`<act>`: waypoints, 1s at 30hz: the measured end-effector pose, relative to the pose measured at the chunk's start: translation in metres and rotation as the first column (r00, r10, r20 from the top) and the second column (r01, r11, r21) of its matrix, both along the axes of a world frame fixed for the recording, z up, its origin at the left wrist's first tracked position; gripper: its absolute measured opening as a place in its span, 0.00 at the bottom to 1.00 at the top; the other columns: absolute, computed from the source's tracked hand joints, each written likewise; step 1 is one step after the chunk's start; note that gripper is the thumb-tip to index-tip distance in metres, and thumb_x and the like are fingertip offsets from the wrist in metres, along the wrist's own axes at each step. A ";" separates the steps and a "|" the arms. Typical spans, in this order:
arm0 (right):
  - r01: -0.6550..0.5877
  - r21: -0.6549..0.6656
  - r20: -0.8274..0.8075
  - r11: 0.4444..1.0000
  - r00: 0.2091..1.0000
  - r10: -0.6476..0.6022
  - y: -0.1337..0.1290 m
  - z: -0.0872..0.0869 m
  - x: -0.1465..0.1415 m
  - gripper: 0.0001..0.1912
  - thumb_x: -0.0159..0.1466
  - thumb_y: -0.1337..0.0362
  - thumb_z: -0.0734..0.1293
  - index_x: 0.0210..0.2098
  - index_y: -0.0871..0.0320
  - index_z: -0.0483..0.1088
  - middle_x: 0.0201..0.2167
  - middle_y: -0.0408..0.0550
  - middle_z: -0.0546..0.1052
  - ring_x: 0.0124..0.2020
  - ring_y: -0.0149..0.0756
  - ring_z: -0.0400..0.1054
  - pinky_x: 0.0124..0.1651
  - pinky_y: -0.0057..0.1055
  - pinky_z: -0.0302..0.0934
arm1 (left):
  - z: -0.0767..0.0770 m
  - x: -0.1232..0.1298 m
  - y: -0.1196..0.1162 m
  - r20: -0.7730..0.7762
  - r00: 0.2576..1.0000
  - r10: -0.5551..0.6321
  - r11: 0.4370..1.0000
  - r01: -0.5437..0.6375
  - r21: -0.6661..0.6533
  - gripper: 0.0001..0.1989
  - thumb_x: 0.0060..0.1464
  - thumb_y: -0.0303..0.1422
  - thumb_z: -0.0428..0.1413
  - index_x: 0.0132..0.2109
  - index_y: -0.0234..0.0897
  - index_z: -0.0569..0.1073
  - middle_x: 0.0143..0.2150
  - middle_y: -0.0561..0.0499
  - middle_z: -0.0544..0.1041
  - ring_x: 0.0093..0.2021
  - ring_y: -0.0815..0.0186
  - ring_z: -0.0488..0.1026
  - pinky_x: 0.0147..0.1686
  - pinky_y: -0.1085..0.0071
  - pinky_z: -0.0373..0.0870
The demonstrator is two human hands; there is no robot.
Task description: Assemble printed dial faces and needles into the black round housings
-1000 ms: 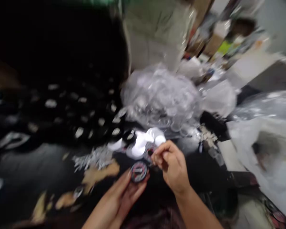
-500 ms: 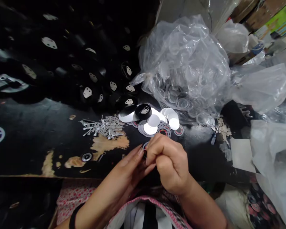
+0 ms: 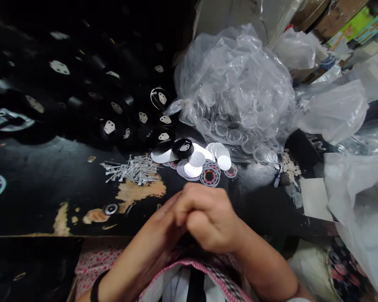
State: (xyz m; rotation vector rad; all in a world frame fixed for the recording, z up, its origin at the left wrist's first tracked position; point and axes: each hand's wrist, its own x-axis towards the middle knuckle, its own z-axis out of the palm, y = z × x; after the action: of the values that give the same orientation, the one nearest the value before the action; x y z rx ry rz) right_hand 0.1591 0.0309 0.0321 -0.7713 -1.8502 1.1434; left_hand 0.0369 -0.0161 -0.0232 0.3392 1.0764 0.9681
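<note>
My right hand [image 3: 208, 216] is curled into a fist, pressed against my left hand [image 3: 168, 222] at the table's front edge. The left fingers are mostly covered by the right hand, and anything between the two hands is hidden. Just beyond them lie printed dial discs [image 3: 210, 176], plain white discs [image 3: 195, 161] and a round black case [image 3: 182, 148] with a small metal plate in it. A heap of pale thin pointed parts [image 3: 135, 169] sits left of the discs.
A large clear plastic bag [image 3: 236, 84] of transparent rings fills the back centre. Many black cases [image 3: 110, 126] are piled at the back left. To the right are a small screwdriver [image 3: 277, 179], small pale pieces [image 3: 290, 165] and a white card [image 3: 316, 199]. A ring-shaped part [image 3: 111, 209] lies front left.
The right fist has moved left over the left fingers, covering the dark round item that showed between them. The whole view has shifted slightly, and the nearest dial disc is now uncovered.
</note>
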 end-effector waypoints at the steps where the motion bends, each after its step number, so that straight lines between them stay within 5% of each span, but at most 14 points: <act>1: 0.093 0.003 -0.091 0.996 0.992 -0.093 0.000 0.006 0.008 0.11 0.61 0.73 0.56 0.27 0.53 0.62 0.23 0.40 0.66 0.25 0.31 0.64 0.32 0.31 0.63 | 0.000 0.000 0.000 0.051 0.999 -0.001 1.000 0.002 -0.031 0.14 0.54 0.41 0.63 0.44 0.38 0.81 0.43 0.45 0.83 0.43 0.56 0.81 0.43 0.62 0.80; 3: 0.400 -0.005 -0.279 0.916 0.880 -0.385 0.000 0.013 0.032 0.11 0.59 0.74 0.56 0.26 0.53 0.62 0.20 0.39 0.62 0.21 0.31 0.59 0.29 0.32 0.61 | 0.000 -0.002 0.000 0.188 0.982 0.025 0.990 0.002 -0.138 0.17 0.52 0.41 0.66 0.46 0.37 0.80 0.48 0.44 0.83 0.46 0.56 0.81 0.48 0.62 0.79; 5: 0.634 -0.026 -0.341 0.773 0.721 -0.603 0.003 0.010 0.062 0.10 0.56 0.75 0.57 0.25 0.54 0.62 0.18 0.38 0.58 0.18 0.29 0.53 0.27 0.31 0.57 | -0.001 -0.004 -0.001 0.256 0.963 0.078 0.975 -0.021 -0.220 0.20 0.48 0.41 0.70 0.46 0.36 0.80 0.50 0.42 0.82 0.48 0.55 0.80 0.50 0.63 0.78; 11: 0.805 -0.018 -0.079 0.593 0.590 -0.804 0.014 -0.041 0.142 0.06 0.58 0.71 0.57 0.27 0.55 0.62 0.18 0.36 0.60 0.21 0.29 0.57 0.31 0.31 0.59 | 0.001 -0.008 -0.003 0.215 0.967 0.137 0.959 -0.075 -0.273 0.30 0.31 0.41 0.76 0.44 0.35 0.81 0.51 0.40 0.82 0.54 0.48 0.78 0.50 0.61 0.79; 14: 0.795 0.058 0.072 0.604 0.600 -0.796 0.008 -0.040 0.154 0.08 0.61 0.69 0.59 0.28 0.57 0.69 0.23 0.41 0.69 0.28 0.33 0.65 0.37 0.35 0.61 | 0.004 -0.011 -0.001 0.106 0.977 0.187 0.954 -0.155 -0.256 0.30 0.34 0.44 0.75 0.46 0.37 0.81 0.54 0.42 0.81 0.58 0.47 0.75 0.50 0.63 0.79; 18: 0.620 0.531 0.257 0.578 0.532 -0.807 -0.008 -0.008 0.118 0.08 0.64 0.70 0.63 0.37 0.56 0.75 0.38 0.46 0.76 0.46 0.39 0.68 0.54 0.39 0.57 | 0.009 -0.010 0.002 0.026 0.976 0.215 0.966 -0.209 -0.153 0.28 0.41 0.43 0.72 0.49 0.38 0.81 0.55 0.43 0.80 0.56 0.49 0.76 0.48 0.67 0.80; 19: 0.544 0.554 0.301 0.630 0.575 -0.761 -0.011 -0.002 0.101 0.08 0.65 0.70 0.63 0.38 0.55 0.74 0.38 0.45 0.76 0.46 0.38 0.67 0.54 0.38 0.57 | 0.009 -0.009 0.002 0.027 0.979 0.201 0.973 -0.197 -0.124 0.26 0.42 0.43 0.72 0.49 0.39 0.81 0.54 0.43 0.81 0.56 0.49 0.77 0.48 0.67 0.80; 21: 0.295 0.420 0.472 0.858 0.737 -0.484 -0.015 0.004 0.067 0.07 0.67 0.69 0.64 0.41 0.56 0.74 0.36 0.44 0.76 0.42 0.36 0.68 0.49 0.35 0.59 | 0.007 -0.008 0.001 0.033 0.985 0.169 0.983 -0.166 -0.080 0.23 0.44 0.43 0.71 0.48 0.40 0.82 0.53 0.45 0.82 0.56 0.50 0.76 0.48 0.68 0.79; 23: 0.113 0.330 0.596 0.937 0.745 -0.300 -0.015 0.001 0.038 0.06 0.68 0.67 0.65 0.42 0.58 0.74 0.36 0.45 0.77 0.39 0.37 0.68 0.45 0.35 0.58 | 0.003 -0.009 0.000 0.022 0.989 0.147 0.988 -0.145 -0.059 0.22 0.45 0.44 0.71 0.48 0.44 0.83 0.55 0.48 0.81 0.58 0.51 0.75 0.48 0.70 0.79; 27: -0.005 0.444 0.685 0.896 0.646 -0.336 -0.008 -0.016 0.015 0.09 0.69 0.66 0.62 0.36 0.60 0.73 0.33 0.48 0.76 0.37 0.41 0.65 0.42 0.38 0.54 | -0.006 -0.015 -0.002 -0.031 0.996 0.087 0.996 -0.087 0.005 0.23 0.46 0.44 0.70 0.51 0.47 0.81 0.59 0.49 0.78 0.62 0.51 0.71 0.52 0.69 0.76; 30: -0.014 0.484 0.665 0.875 0.656 -0.357 -0.006 -0.022 0.013 0.09 0.68 0.68 0.61 0.33 0.60 0.71 0.31 0.47 0.75 0.35 0.39 0.65 0.41 0.37 0.54 | -0.007 -0.012 -0.001 -0.033 0.995 0.098 0.995 -0.099 -0.028 0.25 0.43 0.45 0.72 0.50 0.45 0.82 0.56 0.47 0.81 0.60 0.49 0.74 0.51 0.68 0.77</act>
State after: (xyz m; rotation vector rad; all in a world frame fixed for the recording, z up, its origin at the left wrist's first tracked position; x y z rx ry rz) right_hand 0.1725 0.0251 0.0099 -1.2176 -2.5018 0.1907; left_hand 0.0246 -0.0175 -0.0303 0.2803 1.1441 1.0364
